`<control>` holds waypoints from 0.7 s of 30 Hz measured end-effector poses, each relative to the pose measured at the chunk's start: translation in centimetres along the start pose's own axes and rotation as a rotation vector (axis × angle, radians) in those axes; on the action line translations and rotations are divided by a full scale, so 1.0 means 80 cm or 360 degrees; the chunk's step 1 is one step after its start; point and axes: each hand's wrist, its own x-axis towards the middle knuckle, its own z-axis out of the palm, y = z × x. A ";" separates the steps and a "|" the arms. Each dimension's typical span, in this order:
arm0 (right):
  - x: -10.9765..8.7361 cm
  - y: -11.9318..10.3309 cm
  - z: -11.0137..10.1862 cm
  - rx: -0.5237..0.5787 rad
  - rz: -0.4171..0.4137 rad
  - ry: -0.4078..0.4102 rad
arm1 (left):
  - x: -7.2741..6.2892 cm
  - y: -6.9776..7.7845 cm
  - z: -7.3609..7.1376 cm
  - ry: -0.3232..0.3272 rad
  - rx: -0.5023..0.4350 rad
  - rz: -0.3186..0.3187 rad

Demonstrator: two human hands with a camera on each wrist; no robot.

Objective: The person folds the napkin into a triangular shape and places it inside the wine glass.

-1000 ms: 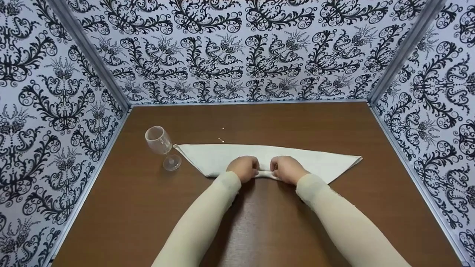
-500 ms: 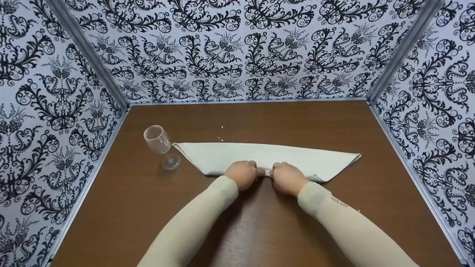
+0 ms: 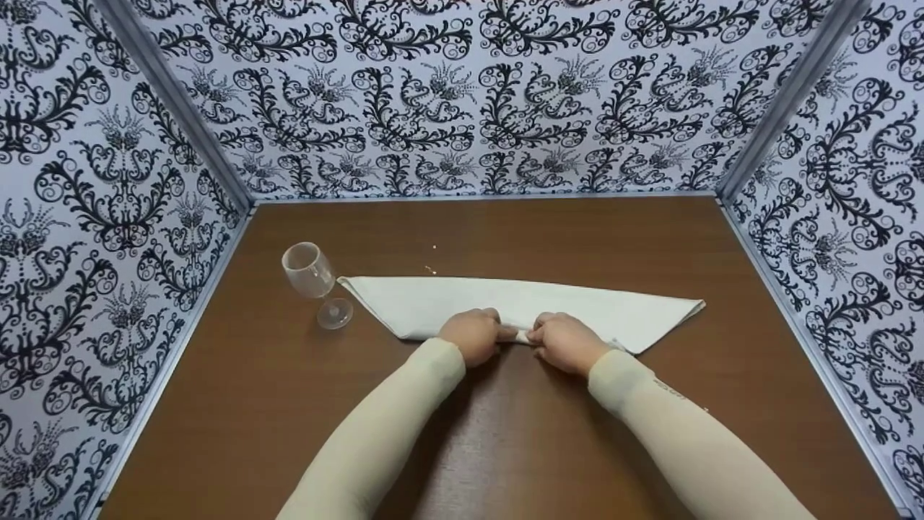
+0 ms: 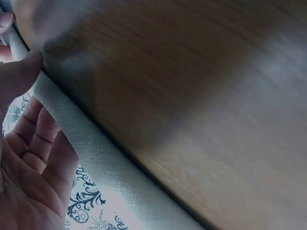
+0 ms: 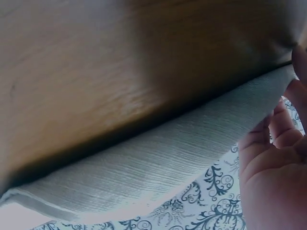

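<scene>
A white cloth napkin (image 3: 433, 300), folded into a long shape with pointed ends, lies across the middle of the table. My left hand (image 3: 469, 338) pinches the middle of its near edge, which looks rolled, with the thumb lying along the roll. Close by on the right, my right hand (image 3: 567, 343) pinches the same edge, and a short bit of rolled cloth shows between the two. In the left wrist view the left thumb (image 4: 24, 72) lies over the cloth edge, the other fingers behind it. The right wrist view shows the edge running into the right fingers (image 5: 283, 124).
An upright stemmed wine glass (image 3: 309, 273) stands left of the napkin, near its left point. Small white specks (image 3: 431, 270) lie on the brown table (image 3: 505, 433) behind the cloth. Black-and-white patterned walls (image 3: 462, 101) enclose the left, back and right sides.
Both hands have shifted slightly toward the person, still at the napkin's near edge. The left thumb now stretches along the edge. Since half a second ago the right hand has moved slightly right.
</scene>
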 end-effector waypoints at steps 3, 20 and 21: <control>0.003 0.001 0.002 0.0004 0.0016 0.0043 | 0.002 -0.002 0.001 0.0023 -0.0081 -0.0030; 0.014 0.003 0.001 0.0316 0.0306 -0.0057 | 0.008 -0.002 -0.007 -0.0036 -0.0613 -0.0274; 0.014 0.002 0.002 0.0304 0.0319 -0.0052 | 0.008 -0.001 -0.007 -0.0036 -0.0644 -0.0298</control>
